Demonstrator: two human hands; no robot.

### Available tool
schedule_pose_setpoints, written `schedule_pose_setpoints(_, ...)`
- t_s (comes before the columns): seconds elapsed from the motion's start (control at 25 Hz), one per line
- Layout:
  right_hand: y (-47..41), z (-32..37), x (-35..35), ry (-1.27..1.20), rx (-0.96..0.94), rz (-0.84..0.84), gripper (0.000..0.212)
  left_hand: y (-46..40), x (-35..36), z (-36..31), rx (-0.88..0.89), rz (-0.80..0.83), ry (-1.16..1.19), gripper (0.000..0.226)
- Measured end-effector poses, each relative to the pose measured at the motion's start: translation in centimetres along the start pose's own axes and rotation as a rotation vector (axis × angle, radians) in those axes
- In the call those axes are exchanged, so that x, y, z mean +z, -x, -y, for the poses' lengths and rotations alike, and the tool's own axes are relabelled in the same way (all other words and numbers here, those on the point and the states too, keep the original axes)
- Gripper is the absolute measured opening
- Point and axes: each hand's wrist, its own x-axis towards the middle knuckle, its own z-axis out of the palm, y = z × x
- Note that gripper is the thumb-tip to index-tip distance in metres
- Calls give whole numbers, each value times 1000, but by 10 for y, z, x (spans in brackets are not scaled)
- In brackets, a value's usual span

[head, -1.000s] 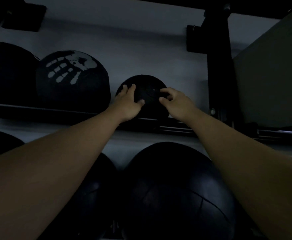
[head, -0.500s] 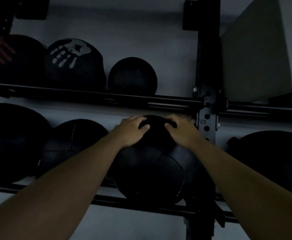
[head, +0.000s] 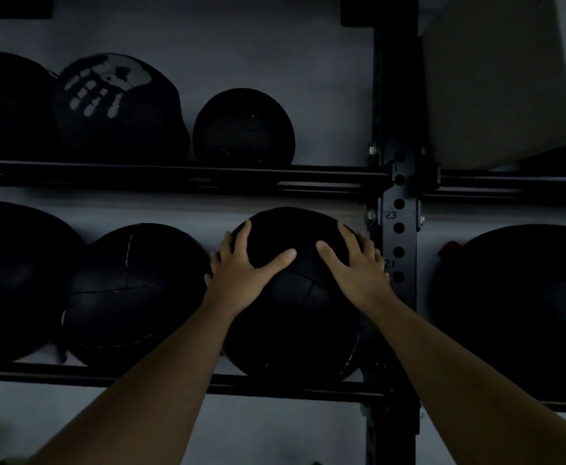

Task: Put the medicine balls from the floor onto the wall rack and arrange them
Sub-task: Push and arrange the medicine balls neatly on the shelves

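A large black stitched medicine ball point(head: 300, 313) rests on the lower rail point(head: 107, 374) of the black wall rack, just left of the upright post point(head: 399, 229). My left hand point(head: 241, 270) lies spread on its upper left side and my right hand point(head: 355, 266) on its upper right, both pressing against the ball. A smaller black ball point(head: 243, 127) sits on the upper rail point(head: 174, 176) directly above, beside a ball with a white handprint point(head: 117, 105).
More black balls fill the lower rail at the left point(head: 130, 290) and far left point(head: 13, 280), and another sits right of the post point(head: 523, 307). A pale box point(head: 499, 78) stands on the upper right shelf. The scene is very dim.
My hands left the small ball on the upper rail and dropped to the large ball on the lower rail, then spread wider over its top. The view shifted downward.
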Motion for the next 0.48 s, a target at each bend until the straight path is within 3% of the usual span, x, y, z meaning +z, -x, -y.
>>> schedule_pose_setpoints(0.24,-9,-5,19,-41,-35,-194,74,-6,17,8,51,-221,25,99)
schedule_pose_setpoints(0.36,-11,-7,22,-46,-49,-211,80,-5,21,9,48,-243,34,96)
schedule_pose_setpoints(0.48,-12,-3,16,-50,-8,-169,67,-6,18,9,55,-239,48,96)
